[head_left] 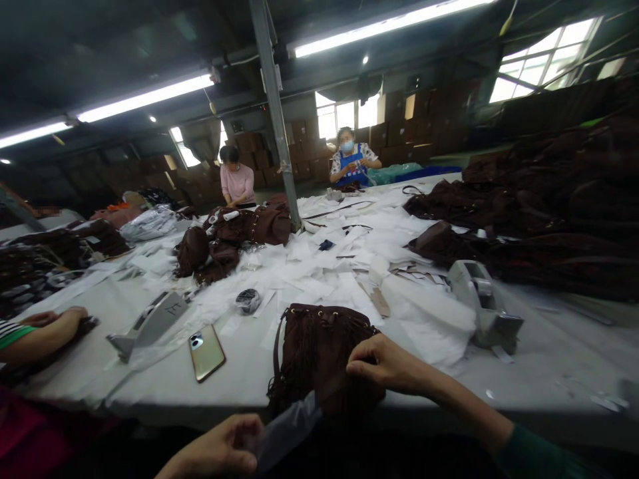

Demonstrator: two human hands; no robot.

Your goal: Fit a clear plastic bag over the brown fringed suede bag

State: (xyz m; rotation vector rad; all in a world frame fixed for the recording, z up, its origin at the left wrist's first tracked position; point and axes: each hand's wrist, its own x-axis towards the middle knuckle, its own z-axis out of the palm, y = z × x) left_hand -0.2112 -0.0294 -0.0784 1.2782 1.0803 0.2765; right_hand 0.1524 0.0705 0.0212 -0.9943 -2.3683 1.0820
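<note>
A dark brown fringed suede bag point(314, 346) lies at the near edge of the white table point(544, 359). My right hand point(384, 364) is closed in a pinch on the bag's right side. My left hand point(224, 449) is below the table edge, fingers curled around a clear plastic bag point(289, 429) that reaches up toward the brown bag's bottom.
A gold phone point(206, 351), a grey tape dispenser point(150, 322), a tape roll point(247, 301) and a white tape dispenser point(484, 303) lie nearby. White wrapping sheets point(349, 266) and brown bag piles point(549, 219) cover the table. A co-worker's arm point(44, 332) rests left; two people work at the far end.
</note>
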